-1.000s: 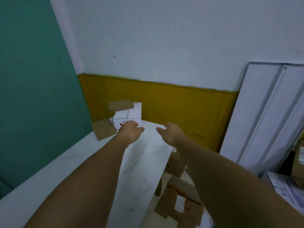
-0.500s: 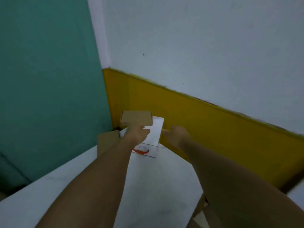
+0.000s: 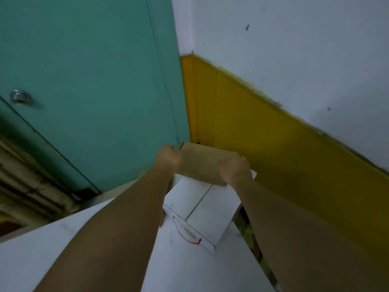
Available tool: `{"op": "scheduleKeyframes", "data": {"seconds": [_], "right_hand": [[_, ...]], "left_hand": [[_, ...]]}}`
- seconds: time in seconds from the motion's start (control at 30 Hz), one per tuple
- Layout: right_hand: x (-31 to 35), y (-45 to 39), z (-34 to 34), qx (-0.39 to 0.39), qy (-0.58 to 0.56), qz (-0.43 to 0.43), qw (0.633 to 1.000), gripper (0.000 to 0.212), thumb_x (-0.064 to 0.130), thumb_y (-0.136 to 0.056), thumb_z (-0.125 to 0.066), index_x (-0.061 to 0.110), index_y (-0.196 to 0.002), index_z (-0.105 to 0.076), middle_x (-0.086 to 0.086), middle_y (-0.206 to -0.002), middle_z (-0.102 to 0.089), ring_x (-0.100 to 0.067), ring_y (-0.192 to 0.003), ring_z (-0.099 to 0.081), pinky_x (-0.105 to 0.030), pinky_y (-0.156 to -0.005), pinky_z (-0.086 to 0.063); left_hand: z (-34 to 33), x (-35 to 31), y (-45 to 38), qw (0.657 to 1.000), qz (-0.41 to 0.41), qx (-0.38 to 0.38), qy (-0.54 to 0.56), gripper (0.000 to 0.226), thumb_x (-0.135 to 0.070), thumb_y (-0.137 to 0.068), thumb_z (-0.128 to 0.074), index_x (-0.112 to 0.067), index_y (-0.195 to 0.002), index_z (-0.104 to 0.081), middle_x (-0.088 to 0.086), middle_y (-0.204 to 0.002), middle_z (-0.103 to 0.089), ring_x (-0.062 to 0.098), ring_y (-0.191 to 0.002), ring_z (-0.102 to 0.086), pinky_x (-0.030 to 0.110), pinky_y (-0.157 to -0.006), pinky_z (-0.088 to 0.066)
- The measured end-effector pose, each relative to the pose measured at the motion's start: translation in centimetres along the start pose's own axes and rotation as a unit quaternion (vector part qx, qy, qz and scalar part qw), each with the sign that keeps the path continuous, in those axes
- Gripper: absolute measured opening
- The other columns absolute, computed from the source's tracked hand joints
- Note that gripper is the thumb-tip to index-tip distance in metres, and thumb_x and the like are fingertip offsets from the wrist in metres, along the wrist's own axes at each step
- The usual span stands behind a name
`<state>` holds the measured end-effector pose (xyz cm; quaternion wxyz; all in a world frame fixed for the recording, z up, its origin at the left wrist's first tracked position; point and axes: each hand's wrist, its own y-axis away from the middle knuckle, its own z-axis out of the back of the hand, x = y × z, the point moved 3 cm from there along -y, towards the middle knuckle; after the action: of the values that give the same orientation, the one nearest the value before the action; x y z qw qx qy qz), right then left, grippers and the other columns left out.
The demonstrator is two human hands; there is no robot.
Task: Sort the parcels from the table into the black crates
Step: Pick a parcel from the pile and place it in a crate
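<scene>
**Cardboard parcel gripped at both ends above the white box**

Head view: brown cardboard is filling the space between the two hands. The left hand [image 3: 168,158] is curling round the left end of the brown cardboard parcel [image 3: 201,164], and the right hand [image 3: 236,172] is gripping its right end, fingers wrapped over the edge. The parcel is sitting just beyond the knuckles, close to the corner where the teal door [image 3: 94,81] is meeting the yellow wall band [image 3: 273,133]. Whether it is resting on the white box [image 3: 200,211] below the wrists or is already clear of it cannot be told. The white box is lying on the white table [image 3: 189,270], just under and between the forearms, its right corner reaching close to the table's right edge. No black crate is showing.

Judging the risks: the frame is smeared, so the head seems to be moving, and a hurried pull could be dragging the white box along until it tips off the table's edge beside the right forearm. The grip is only at the parcel's ends; a light, flat carton may be bowing or slipping if one hand loosens. With the crates out of sight, a blind swing risks knocking the wall.
</scene>
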<state>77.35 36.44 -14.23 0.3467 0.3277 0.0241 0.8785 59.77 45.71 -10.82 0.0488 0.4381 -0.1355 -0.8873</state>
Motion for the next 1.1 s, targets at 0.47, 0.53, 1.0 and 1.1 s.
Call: {"op": "scheduleKeyframes", "data": {"seconds": [0.47,0.53,1.0,1.1], "right_hand": [[-2.9,-7.2,-4.5,0.030,-0.139,-0.067,0.988,0.073,0.048,-0.098,-0.047,0.010,-0.155,-0.021,-0.016,-0.154,-0.037,-0.036,-0.141,-0.033,-0.048,-0.117,-0.027],[-2.6,-6.8,-4.1,0.037,-0.198,-0.063,0.977,0.069,0.048,-0.098,-0.047,0.017,-0.156,-0.023,-0.013,-0.153,-0.039,-0.036,-0.138,-0.038,-0.050,-0.113,-0.035],[8.6,6.4,-2.0,0.146,-0.630,-0.034,0.762,0.022,0.035,-0.098,-0.053,0.017,-0.106,-0.065,-0.010,-0.107,-0.068,-0.025,-0.097,-0.063,-0.037,-0.090,-0.049],[10.4,10.9,-2.5,0.193,-0.658,-0.026,0.727,0.018,0.015,-0.100,-0.051,0.012,-0.084,-0.059,-0.008,-0.082,-0.061,-0.019,-0.074,-0.059,-0.030,-0.071,-0.049]], "left_hand": [[-5.6,3.6,-5.6,0.993,0.042,0.032,-0.108,0.022,-0.017,-0.088,-0.071,-0.007,-0.096,-0.053,0.002,-0.084,-0.049,0.021,-0.089,-0.048,0.025,-0.065,-0.037],[-5.1,4.3,-4.9,0.995,0.065,0.041,-0.059,0.043,-0.015,-0.080,-0.079,0.002,-0.111,-0.053,0.006,-0.101,-0.057,0.025,-0.100,-0.054,0.032,-0.078,-0.047],[10.4,8.4,7.4,0.802,0.089,-0.041,0.589,0.038,-0.043,-0.099,-0.052,-0.007,-0.107,-0.063,0.009,-0.096,-0.068,0.021,-0.093,-0.064,0.032,-0.084,-0.050],[14.1,10.6,10.7,0.808,0.085,-0.053,0.580,0.007,-0.007,-0.096,-0.054,-0.004,-0.101,-0.058,0.009,-0.093,-0.059,0.018,-0.077,-0.057,0.027,-0.071,-0.049]]}}
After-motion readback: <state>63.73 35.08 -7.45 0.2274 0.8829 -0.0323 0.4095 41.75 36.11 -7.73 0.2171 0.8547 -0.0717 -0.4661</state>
